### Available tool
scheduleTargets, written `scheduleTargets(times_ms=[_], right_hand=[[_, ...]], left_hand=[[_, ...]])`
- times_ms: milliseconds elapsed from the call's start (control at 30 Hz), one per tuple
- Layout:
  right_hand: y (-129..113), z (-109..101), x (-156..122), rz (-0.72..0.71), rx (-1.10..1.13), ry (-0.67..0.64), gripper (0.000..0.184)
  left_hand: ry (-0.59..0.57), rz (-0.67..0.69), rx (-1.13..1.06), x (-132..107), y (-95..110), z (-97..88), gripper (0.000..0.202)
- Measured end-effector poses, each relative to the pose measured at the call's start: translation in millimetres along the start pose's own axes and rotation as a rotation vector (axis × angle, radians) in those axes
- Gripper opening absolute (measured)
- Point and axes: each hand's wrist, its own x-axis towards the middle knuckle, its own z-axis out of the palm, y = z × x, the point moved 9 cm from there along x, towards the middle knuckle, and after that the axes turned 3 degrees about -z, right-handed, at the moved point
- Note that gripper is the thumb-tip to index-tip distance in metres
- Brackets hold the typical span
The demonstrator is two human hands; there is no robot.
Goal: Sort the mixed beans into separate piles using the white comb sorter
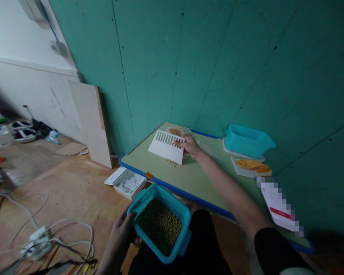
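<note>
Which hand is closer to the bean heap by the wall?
Right. The right hand is beside the heap, holding a slotted white card; the left hand is farther, holding a teal tub off the table.

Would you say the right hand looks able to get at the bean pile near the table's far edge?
Probably yes: the right hand is close to the bean pile, and only the white slotted sheet it holds seems partly in the way.

bean tub (175, 201) – smooth plastic, faintly glossy | slotted scraper (165, 150) – plastic-looking, matt | wall (218, 57): matt, smooth board
</note>
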Motion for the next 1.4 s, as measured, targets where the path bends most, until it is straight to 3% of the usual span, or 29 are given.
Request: scheduleTargets(times_ms=[167, 500, 733, 1067, 1200, 1400], right_hand=[[-2, 5, -4, 0.016, 0.012, -0.012, 0.036], [-7, 15, -18, 0.016, 0.028, -0.049, 0.036], [-18, 15, -27, -0.109, -0.112, -0.073, 0.044], [-28, -10, -62, -0.270, -0.348, -0.055, 0.042], [-37, -22, -86, -0.304, -0.434, -0.045, 0.041], [-49, -39, -131, -0.341, -0.589, -0.013, 0.036]], left_hand=[[-0.011, -0.005, -0.022, 6, 0, -3.3, 0.088], [-0.023, 0.032, -0.035, 9, 22, -2.7, 0.086], [-0.060, 0.045, -0.041, 20, 22, -2.7, 0.083], [-0.075, 0.089, -0.006, 27, 22, -8.0, 0.070], [-0.108, 0.113, -0.021, 18, 28, -2.8, 0.067], [-0.096, 0.092, -0.046, 15, 20, 0.7, 0.068]])
